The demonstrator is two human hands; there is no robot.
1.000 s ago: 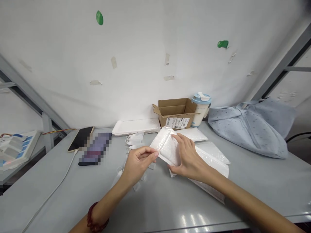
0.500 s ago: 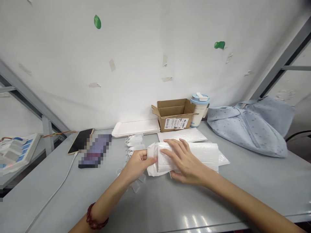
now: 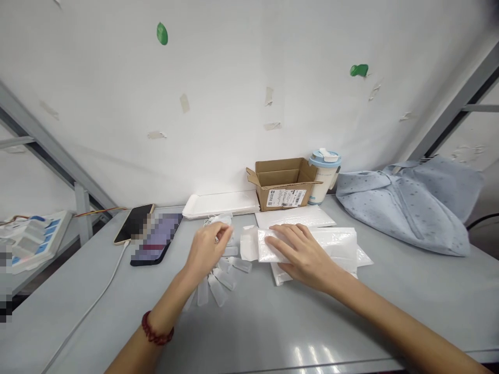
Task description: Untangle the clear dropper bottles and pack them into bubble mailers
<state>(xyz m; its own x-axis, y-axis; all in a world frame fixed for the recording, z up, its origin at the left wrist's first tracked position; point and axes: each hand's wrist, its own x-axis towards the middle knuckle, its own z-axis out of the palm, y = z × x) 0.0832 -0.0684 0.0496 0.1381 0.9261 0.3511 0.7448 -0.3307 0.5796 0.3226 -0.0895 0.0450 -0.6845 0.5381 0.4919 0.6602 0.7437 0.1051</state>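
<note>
My right hand (image 3: 302, 253) lies flat, fingers stretched, on a white bubble mailer (image 3: 339, 243) that rests on a stack of more mailers on the grey table (image 3: 253, 332). The mailer's flap (image 3: 248, 243) sticks out to the left. My left hand (image 3: 208, 249) is off the mailer, fingers pinched at a small white packet (image 3: 220, 221) in a pile of small clear packets (image 3: 224, 275) beside the mailers. What the pinch holds is not clear.
A phone (image 3: 134, 223) on a white cable and a second dark device (image 3: 156, 240) lie at the left. At the back stand a white tray (image 3: 220, 203), an open cardboard box (image 3: 283, 182) and a lidded cup (image 3: 324, 174). A blue cloth bag (image 3: 409, 205) fills the right.
The mailer was lowered from a tilted hold to flat on the stack. My left hand let go of its end and moved left to the small packets. My right hand stays pressed on it.
</note>
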